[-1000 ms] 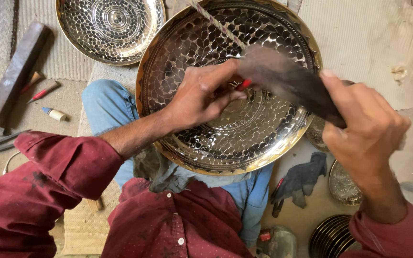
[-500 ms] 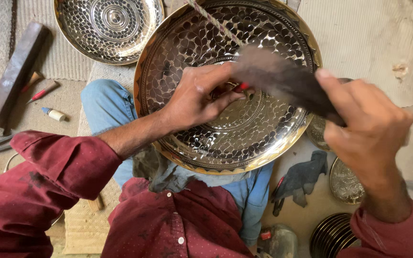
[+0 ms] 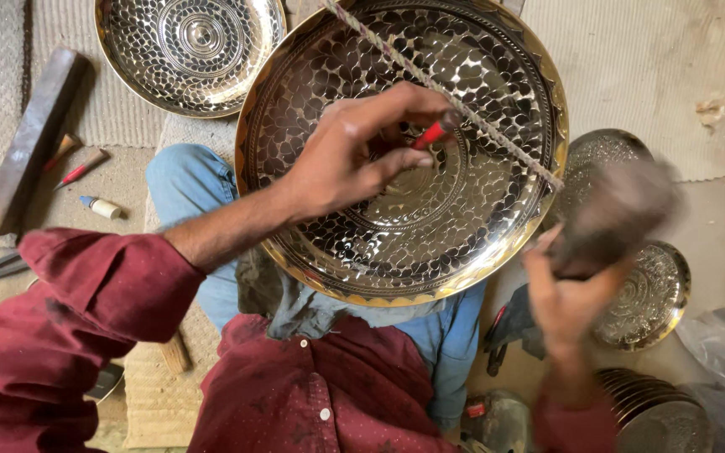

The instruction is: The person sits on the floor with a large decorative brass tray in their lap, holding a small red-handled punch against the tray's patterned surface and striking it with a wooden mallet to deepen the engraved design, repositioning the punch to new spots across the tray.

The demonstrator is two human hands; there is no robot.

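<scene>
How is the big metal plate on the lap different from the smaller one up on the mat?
The big plate is larger, tilted on the lap, with the left hand on it. The smaller plate lies flat on the mat, untouched. Both are shiny, round and pattern-hammered.

Our right hand has dropped away from the large brass plate: a second ago it was raised with the dark mallet lying across the plate's right half, and now hand and mallet sit low beside the rim, blurred with motion. With the mallet gone from over it, the twisted cord across the plate shows along its whole run. Our left hand has shifted slightly, the red-handled tool now plainly visible at its fingertips.
</scene>
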